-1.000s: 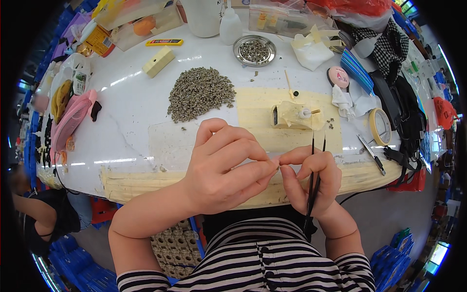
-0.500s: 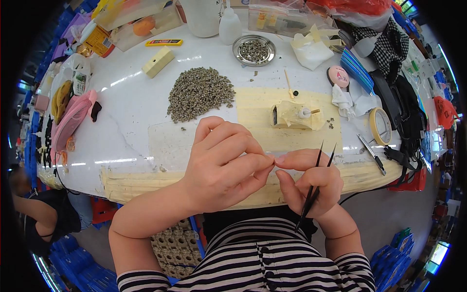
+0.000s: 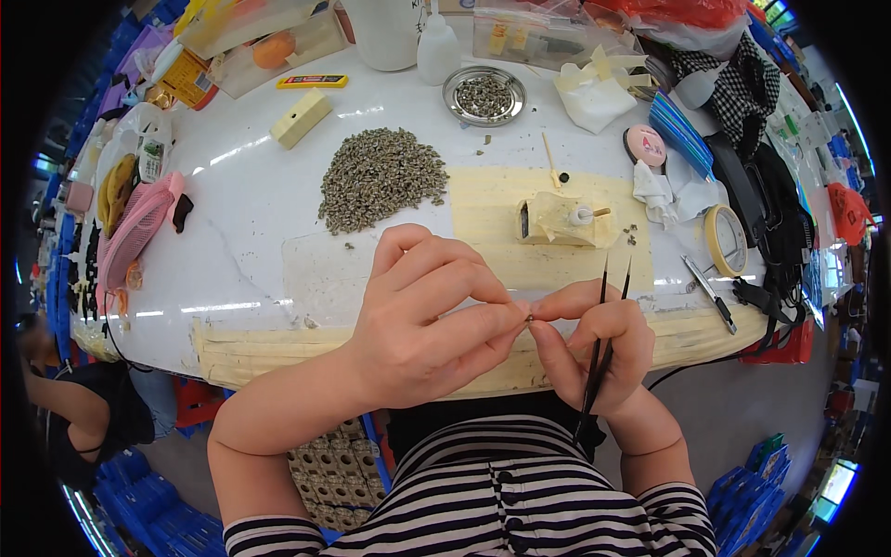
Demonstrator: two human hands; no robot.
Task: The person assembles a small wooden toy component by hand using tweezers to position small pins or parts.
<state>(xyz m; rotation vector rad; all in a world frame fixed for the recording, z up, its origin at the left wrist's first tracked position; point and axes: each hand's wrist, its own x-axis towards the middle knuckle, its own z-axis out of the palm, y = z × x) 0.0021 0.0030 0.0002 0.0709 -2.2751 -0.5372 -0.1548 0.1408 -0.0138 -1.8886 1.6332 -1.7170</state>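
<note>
Near the table's front edge, my left hand point(image 3: 432, 320) is closed, thumb and forefinger pinching a tiny metal part point(image 3: 530, 318) that is mostly hidden by fingertips. Meeting it from the right, my right hand point(image 3: 613, 339) touches the same spot with its thumb and forefinger. Black tweezers point(image 3: 597, 376) are tucked in the right hand's curled fingers, their tips pointing away from me and gripping nothing. Beyond my left hand lies a heap of small metal parts point(image 3: 382, 178). A tape-wrapped block point(image 3: 557, 225) with a small white nozzle stands beyond my right hand.
A round metal dish point(image 3: 450, 104) holds more small parts. A cream block point(image 3: 302, 119) and a yellow case point(image 3: 313, 82) lie far left. On the right are a pen point(image 3: 709, 295), a tape roll point(image 3: 714, 243) and a black bag point(image 3: 775, 223). A person sits at far left.
My right thumb has risen to meet the forefinger at the left fingertips, where the tiny part now shows. The tweezers have become more upright, their tips shifting slightly left and away from me.
</note>
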